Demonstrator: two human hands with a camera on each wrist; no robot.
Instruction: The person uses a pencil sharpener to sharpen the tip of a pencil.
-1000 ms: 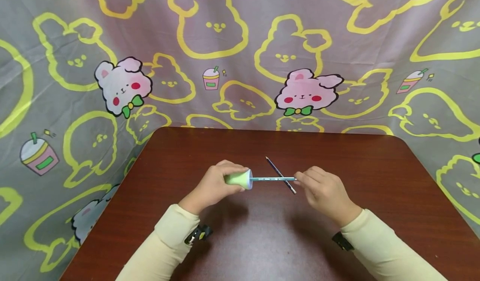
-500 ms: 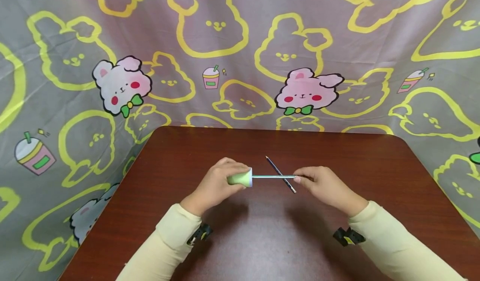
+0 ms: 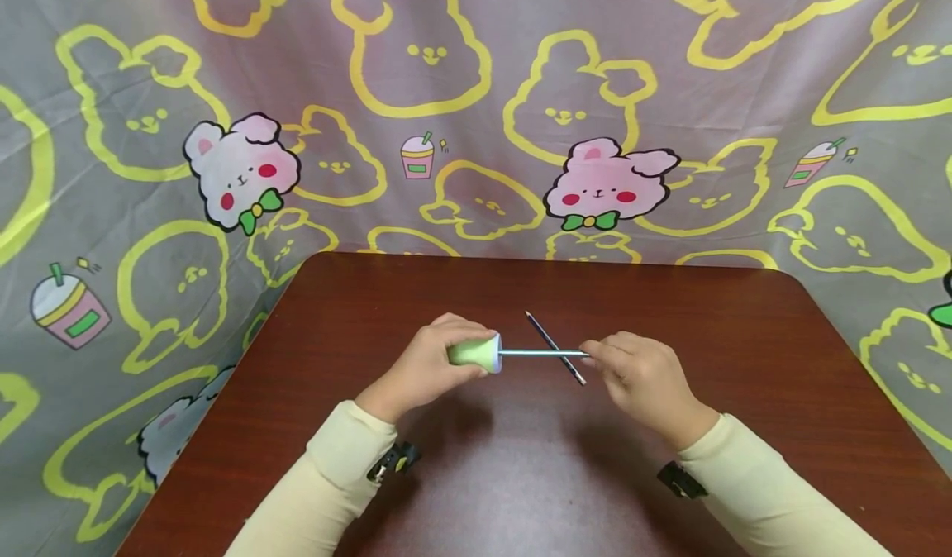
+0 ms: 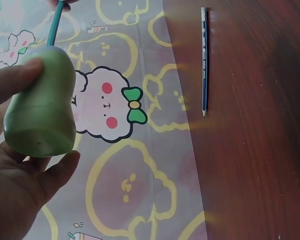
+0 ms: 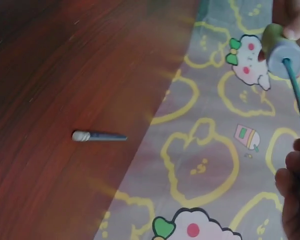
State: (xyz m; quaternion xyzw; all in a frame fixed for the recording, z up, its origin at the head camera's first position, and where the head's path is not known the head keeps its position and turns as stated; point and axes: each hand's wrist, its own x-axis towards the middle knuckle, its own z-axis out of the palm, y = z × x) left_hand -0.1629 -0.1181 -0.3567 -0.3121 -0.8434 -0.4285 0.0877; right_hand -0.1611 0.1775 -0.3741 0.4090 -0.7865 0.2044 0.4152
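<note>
In the head view my left hand grips a light green pencil sharpener lying sideways above the table. Its waisted green body and flat base show in the left wrist view, with thumb and fingers around it. A teal pencil runs level from the hole in the sharpener's pale lavender end, its tip hidden inside. The far end of this pencil is pinched by my right hand, fingertips together and knuckles up.
A dark blue pencil lies diagonally on the brown wooden table, behind and beneath the teal one. A grey curtain with rabbit prints hangs along the table's back and left side.
My right hand rolled one way by half a second ago and has since rolled back, still pinching the teal pencil. The left hand and sharpener stay almost in place.
</note>
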